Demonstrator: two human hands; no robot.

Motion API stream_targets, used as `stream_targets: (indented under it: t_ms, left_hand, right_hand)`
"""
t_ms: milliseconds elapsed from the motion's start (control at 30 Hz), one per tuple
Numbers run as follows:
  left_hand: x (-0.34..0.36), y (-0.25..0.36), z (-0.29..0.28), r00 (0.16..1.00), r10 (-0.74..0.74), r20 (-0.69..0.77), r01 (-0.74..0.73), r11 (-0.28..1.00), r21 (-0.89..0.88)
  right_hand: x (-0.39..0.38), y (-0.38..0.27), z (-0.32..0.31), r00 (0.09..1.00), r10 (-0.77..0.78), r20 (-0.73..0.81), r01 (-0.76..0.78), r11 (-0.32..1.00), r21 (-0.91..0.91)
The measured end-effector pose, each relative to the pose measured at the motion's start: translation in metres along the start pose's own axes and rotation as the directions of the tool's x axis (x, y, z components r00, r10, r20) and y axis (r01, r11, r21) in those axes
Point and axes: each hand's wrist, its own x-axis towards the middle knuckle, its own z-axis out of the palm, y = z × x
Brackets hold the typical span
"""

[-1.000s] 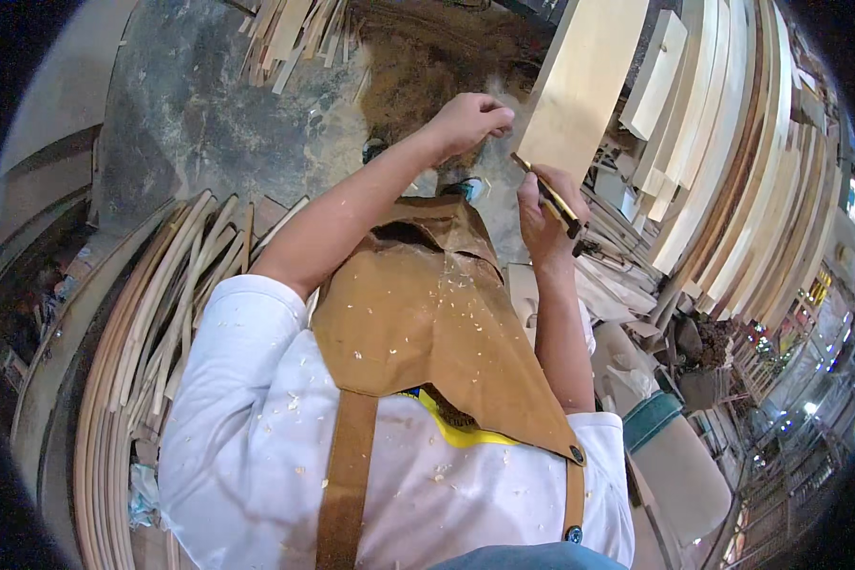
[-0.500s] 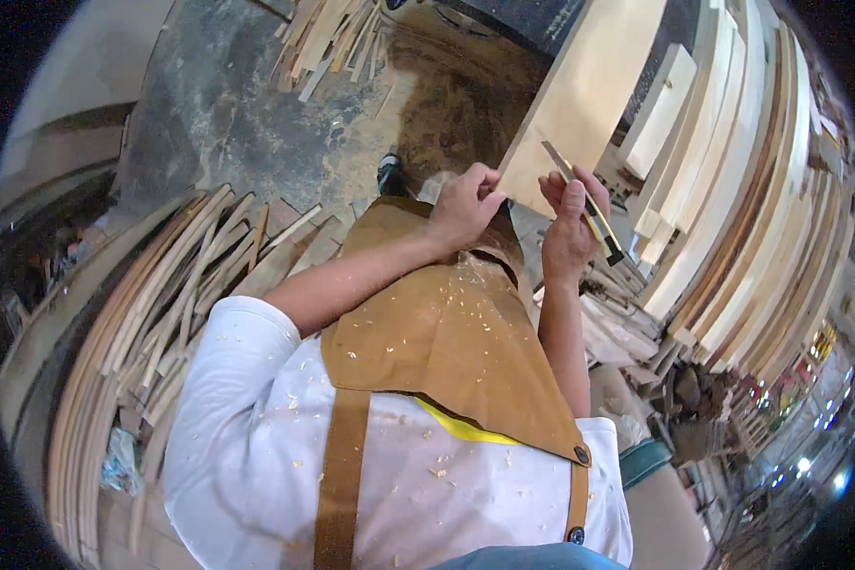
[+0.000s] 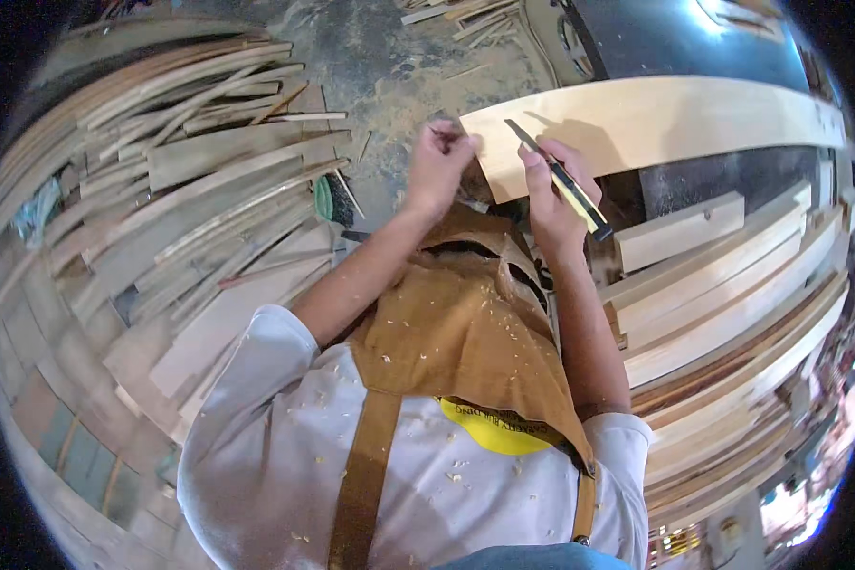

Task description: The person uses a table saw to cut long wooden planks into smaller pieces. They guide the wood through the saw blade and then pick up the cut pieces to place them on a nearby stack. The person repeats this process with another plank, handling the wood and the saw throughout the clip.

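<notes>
A long pale wooden board [image 3: 693,119] runs from in front of me to the far right. My right hand [image 3: 559,195] is closed round a yellow-and-black utility knife [image 3: 576,197], held slantwise over the near part of the board. Its blade is out and points up and left, toward the board's left end; whether it touches the wood I cannot tell. My left hand [image 3: 437,171] is beside that left end, with the thumb near the board's corner. The fingers are bent and smeared by motion, so anything in them is hidden.
Stacked planks [image 3: 722,294] lie close on my right, a short block [image 3: 679,233] on their far side. Wood strips and offcuts [image 3: 228,171] cover the left. More strips [image 3: 470,17] lie on the dusty floor ahead. Shavings cling to my brown apron [image 3: 446,332].
My view has turned to the right, and the board now lies more crosswise. My left hand has come off the board's edge, its fingers blurred. The knife is still in my right hand.
</notes>
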Motion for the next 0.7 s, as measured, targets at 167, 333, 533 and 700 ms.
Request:
stream_targets:
  t_ms: [167,333,533,700]
  left_hand:
    - [-0.027,-0.012,0.017,0.878,-0.281,0.387,0.444,0.781,-0.439]
    - [-0.021,-0.017,0.016,0.867,-0.222,0.447,0.390,0.860,-0.330]
    - [-0.007,-0.029,0.012,0.857,-0.113,0.502,0.222,0.962,-0.161]
    - [0.001,-0.026,0.005,0.816,-0.013,0.578,0.078,0.993,-0.088]
  right_hand:
    - [0.027,0.003,0.033,0.991,-0.047,0.123,0.070,0.978,-0.195]
    - [0.033,0.003,0.051,0.996,0.023,0.092,0.001,0.966,-0.259]
    - [0.038,-0.017,0.068,0.987,0.153,0.040,-0.127,0.919,-0.374]
    - [0.028,-0.012,0.075,0.998,0.050,0.024,-0.036,0.911,-0.412]
